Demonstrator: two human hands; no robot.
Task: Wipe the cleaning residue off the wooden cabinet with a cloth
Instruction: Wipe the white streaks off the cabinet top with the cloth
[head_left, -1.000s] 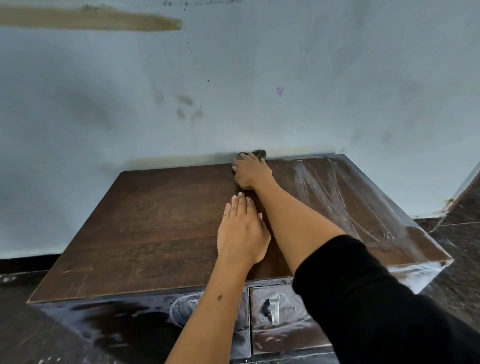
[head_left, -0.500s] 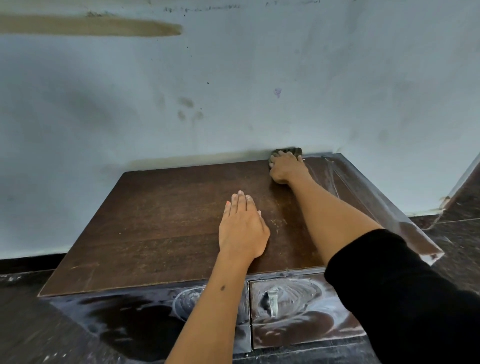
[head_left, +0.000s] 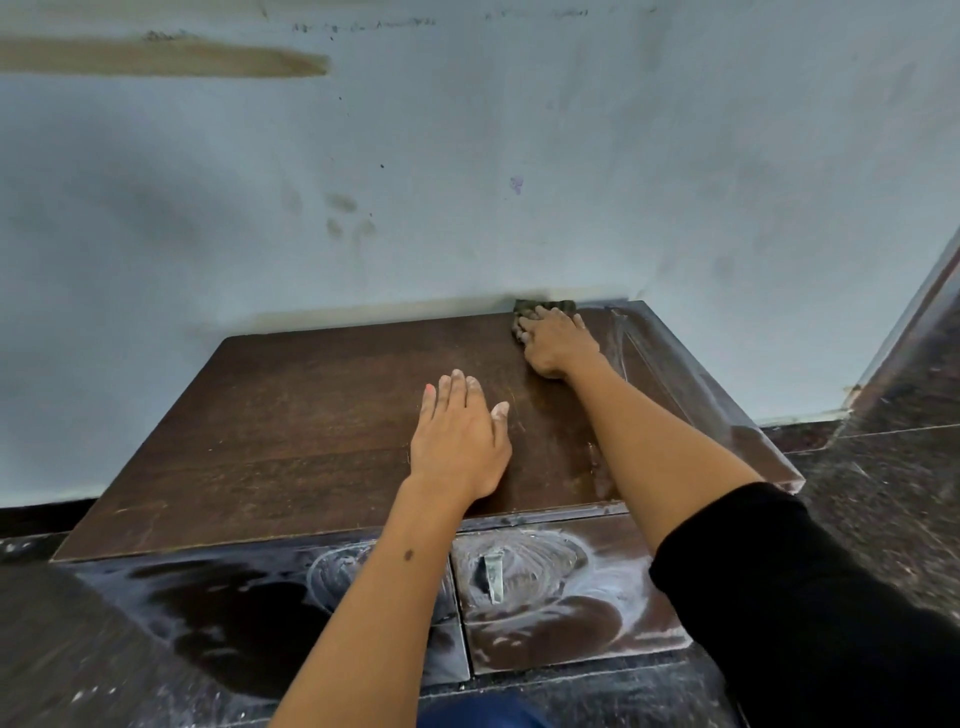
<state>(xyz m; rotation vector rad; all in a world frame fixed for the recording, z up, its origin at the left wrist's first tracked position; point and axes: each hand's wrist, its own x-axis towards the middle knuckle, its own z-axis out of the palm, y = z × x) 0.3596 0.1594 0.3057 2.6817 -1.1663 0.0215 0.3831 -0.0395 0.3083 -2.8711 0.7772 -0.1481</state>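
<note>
A low wooden cabinet (head_left: 291, 415) stands against the wall, its brown top mostly bare. A dark green cloth (head_left: 524, 309) lies at the back edge of the top, right of centre. My right hand (head_left: 558, 340) lies on the cloth and presses it onto the wood; most of the cloth is hidden under the hand. My left hand (head_left: 457, 447) rests flat on the top near the front edge, fingers straight. White residue streaks (head_left: 660, 358) cover the right strip of the top. Swirled white residue (head_left: 524, 566) coats the drawer fronts.
A pale blue wall (head_left: 467, 182) with smudges rises directly behind the cabinet. Dark speckled floor (head_left: 883, 509) surrounds it. A metal handle (head_left: 493, 577) sits on the right drawer front. A dark skirting strip (head_left: 914, 322) angles up at the far right.
My right hand slid the cloth to the right along the back edge, from the middle toward the right corner. The residue patch on the top shrank. My left hand stayed in place.
</note>
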